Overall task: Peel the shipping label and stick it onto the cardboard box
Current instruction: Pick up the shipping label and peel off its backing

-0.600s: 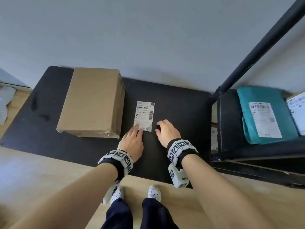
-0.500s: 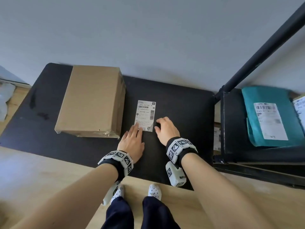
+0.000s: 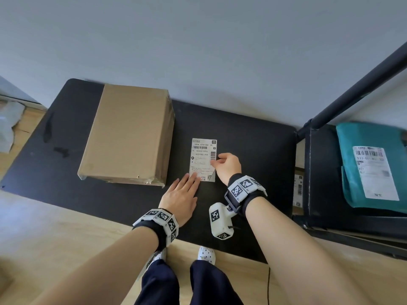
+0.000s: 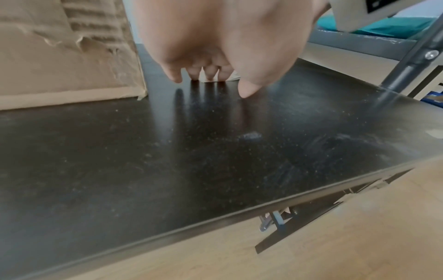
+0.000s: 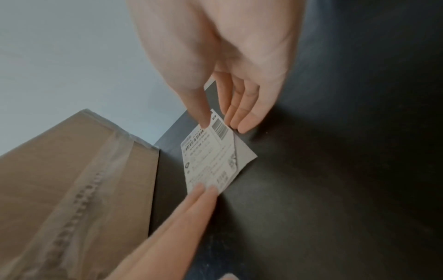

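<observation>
Cardboard box (image 3: pixel 127 134) sits far-left on the black desk (image 3: pixel 253 137), top face bare. Just right of it lies the shipping label (image 3: pixel 203 158), flat, thin and floppy; likely to curl or crease, best taken at a lifted corner. Left hand (image 3: pixel 180 198): fingers (image 5: pixel 203 191) straight and together, pressing the label's near edge down. Right hand (image 3: pixel 228 165): thumb and fingertips pinching the label's right edge, the near-right corner already raised off grey backing (image 5: pixel 245 154).

brown cardboard box (image 3: pixel 127 133), white barcoded label (image 3: pixel 202 159), black table (image 3: pixel 242 137), seemingly teal mailer (image 3: pixel 370 164)
</observation>
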`<state>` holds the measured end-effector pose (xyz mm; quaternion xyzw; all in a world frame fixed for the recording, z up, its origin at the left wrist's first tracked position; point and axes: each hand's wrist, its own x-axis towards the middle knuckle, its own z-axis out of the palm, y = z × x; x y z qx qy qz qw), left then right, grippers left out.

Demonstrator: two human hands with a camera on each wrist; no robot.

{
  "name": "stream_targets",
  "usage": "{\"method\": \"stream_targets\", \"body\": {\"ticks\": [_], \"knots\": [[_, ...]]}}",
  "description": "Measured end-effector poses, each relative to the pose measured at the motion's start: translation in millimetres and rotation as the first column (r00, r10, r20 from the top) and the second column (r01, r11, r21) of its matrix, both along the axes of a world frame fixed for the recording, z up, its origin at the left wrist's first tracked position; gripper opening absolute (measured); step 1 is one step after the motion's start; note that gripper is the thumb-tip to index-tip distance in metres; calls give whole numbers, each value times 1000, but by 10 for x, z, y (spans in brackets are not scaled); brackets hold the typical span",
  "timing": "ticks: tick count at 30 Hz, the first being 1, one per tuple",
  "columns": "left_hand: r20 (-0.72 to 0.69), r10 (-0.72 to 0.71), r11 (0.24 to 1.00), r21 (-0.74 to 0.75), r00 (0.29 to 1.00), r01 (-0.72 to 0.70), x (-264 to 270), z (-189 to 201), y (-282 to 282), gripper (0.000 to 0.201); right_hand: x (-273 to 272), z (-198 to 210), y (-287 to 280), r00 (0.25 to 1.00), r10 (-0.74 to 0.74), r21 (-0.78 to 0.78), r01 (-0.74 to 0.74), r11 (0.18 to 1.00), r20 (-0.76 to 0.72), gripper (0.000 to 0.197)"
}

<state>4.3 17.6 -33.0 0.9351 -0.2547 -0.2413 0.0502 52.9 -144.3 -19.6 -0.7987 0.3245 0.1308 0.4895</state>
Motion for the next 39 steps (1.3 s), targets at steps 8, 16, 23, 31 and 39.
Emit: {"method": "stream_targets", "body": {"ticks": [8, 16, 23, 31, 39], "knots": [[41, -189, 982, 20, 981, 189, -74, -12, 58, 58, 4, 5, -20, 1000, 25, 59, -25, 998, 0, 26], [77, -217, 976, -13, 973, 218, -138, 25, 48, 56, -53, 60, -81, 999, 32, 117, -33, 993, 5, 28], [299, -110, 973, -163, 948, 165, 128, 546, -122, 55, -176, 382, -228, 993, 83, 57, -89, 994, 89, 16], [336, 116, 947, -322, 935, -2, 576, 1357, -233, 51, -289, 1041, -326, 979, 141, 44, -149, 988, 148, 20], [70, 272, 863, -459, 960, -211, 713, 1872, 2, 25, -273, 1526, -128, 960, 142, -11, -144, 990, 240, 20]]}}
